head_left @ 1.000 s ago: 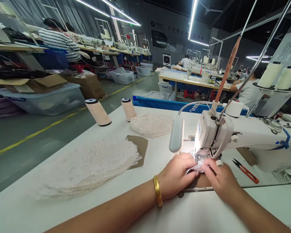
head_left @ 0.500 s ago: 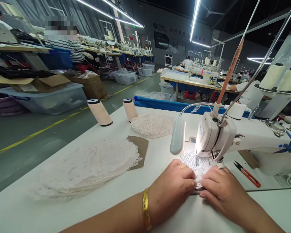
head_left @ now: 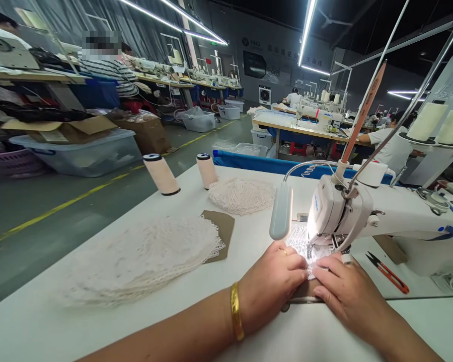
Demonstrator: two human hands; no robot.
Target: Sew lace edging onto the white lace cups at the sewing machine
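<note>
A white lace piece (head_left: 299,240) lies under the lit needle area of the white sewing machine (head_left: 324,208). My left hand (head_left: 275,274), with a ring and a gold bracelet, presses its closed fingers on the lace's left and near side. From the right, my right hand (head_left: 347,286) rests its fingertips on the near edge of the same lace, its fingers held together. Brown material (head_left: 307,290) shows between the hands. To the left lie a large stack of lace pieces (head_left: 143,256) and a smaller lace stack (head_left: 241,195).
Two thread cones (head_left: 161,174) stand at the table's far left edge. Orange thread snips (head_left: 388,273) lie right of my right hand. A grey lamp (head_left: 281,211) hangs left of the machine head. Beyond are boxes, bins and people at other machines.
The lace has moved away from me under the machine, uncovering more brown material between my hands. The whole view has shifted slightly, with things appearing further right.
</note>
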